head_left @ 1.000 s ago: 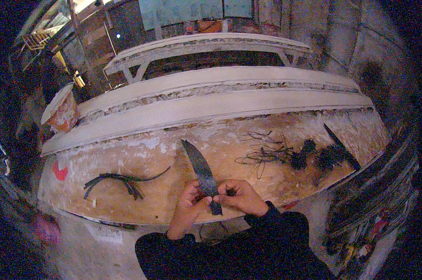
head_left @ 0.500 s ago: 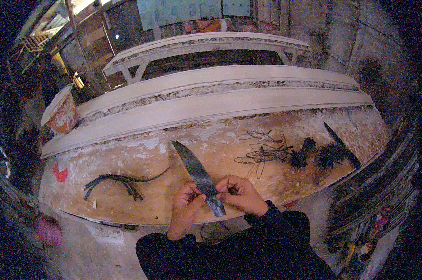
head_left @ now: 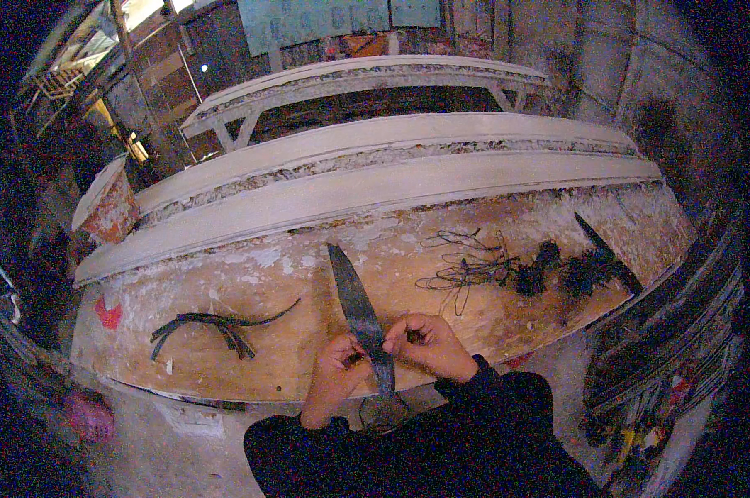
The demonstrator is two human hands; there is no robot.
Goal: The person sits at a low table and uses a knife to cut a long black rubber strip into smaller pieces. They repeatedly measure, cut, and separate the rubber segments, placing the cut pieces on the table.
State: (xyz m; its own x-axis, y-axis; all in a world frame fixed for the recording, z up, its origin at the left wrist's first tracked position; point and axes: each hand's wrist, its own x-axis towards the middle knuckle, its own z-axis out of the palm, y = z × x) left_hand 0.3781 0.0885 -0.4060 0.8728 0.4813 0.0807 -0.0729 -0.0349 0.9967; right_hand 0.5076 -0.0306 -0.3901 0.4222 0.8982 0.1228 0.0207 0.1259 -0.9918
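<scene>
A long, black, tapered strip (head_left: 354, 292) is pinched by the left hand (head_left: 335, 369) and the right hand (head_left: 427, 347), seemingly unfinished, while thin black strips (head_left: 199, 317) already lie on the brown wooden surface (head_left: 267, 361).

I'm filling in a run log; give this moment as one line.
left hand: holding dark strip | right hand: holding dark strip | left on table: thin strips | right on table: tangled cord

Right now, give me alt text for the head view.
A person's left hand and right hand hold a dark pointed strip over a worn wooden surface; narrow black strips lie to the left, tangled dark cord to the right.
</scene>
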